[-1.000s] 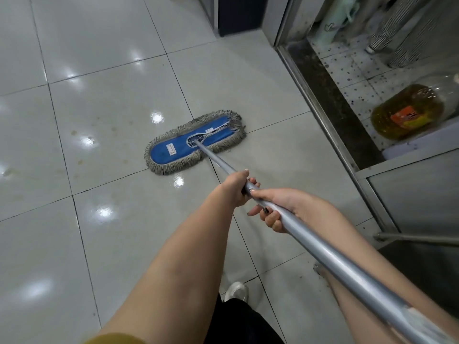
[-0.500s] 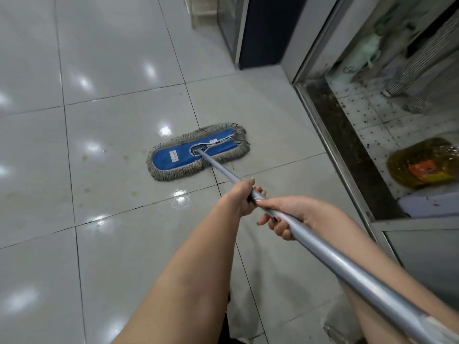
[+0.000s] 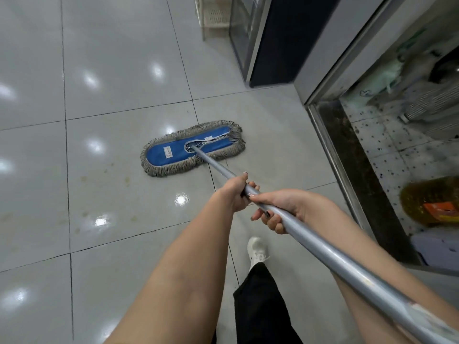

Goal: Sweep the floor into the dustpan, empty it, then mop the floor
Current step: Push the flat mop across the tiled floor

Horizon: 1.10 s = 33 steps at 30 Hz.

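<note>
step: mopping, I judge | hands: my left hand [image 3: 234,194] and right hand [image 3: 283,211] both grip the pole [image 3: 323,252] | mop [image 3: 192,148] flat on the floor [image 3: 111,95] | next: push over the yellowish stains [image 3: 106,180]

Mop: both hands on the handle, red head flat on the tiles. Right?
No: the mop head is blue, not red, as the head view shows. The left hand and right hand both grip the handle, and the head lies flat on the tiles.
</note>
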Each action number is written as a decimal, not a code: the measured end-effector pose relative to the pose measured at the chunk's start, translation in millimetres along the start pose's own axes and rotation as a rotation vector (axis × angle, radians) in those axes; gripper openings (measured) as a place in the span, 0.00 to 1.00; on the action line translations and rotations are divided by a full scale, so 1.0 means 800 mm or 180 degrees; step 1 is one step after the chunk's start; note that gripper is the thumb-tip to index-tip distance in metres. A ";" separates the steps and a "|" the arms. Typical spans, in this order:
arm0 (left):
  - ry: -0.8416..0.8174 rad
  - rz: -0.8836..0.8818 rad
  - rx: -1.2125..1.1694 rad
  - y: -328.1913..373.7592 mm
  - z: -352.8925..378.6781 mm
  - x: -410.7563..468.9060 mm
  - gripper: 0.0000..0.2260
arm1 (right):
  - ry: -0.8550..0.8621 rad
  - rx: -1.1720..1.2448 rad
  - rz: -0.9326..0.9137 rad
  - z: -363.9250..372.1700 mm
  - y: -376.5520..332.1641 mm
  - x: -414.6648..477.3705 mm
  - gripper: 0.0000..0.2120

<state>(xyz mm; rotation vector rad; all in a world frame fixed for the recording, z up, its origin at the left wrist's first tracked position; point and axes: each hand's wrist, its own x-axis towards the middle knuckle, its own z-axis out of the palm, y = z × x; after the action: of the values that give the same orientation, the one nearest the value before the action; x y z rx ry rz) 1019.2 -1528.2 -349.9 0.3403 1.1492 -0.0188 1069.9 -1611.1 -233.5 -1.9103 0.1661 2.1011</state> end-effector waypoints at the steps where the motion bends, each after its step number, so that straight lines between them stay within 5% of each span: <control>1: 0.0000 0.0003 -0.0032 0.012 0.005 0.007 0.14 | -0.0011 -0.0036 0.0007 -0.008 -0.014 0.002 0.21; 33: 0.0773 0.0376 -0.1115 0.391 0.200 0.206 0.20 | -0.0404 -0.1576 0.0070 -0.260 -0.473 0.048 0.17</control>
<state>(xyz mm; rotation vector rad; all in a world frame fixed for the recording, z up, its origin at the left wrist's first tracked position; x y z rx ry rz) 1289.1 -1249.1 -359.8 0.0990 1.3438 0.3319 1376.2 -1305.0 -252.0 -2.0173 -0.3991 2.4376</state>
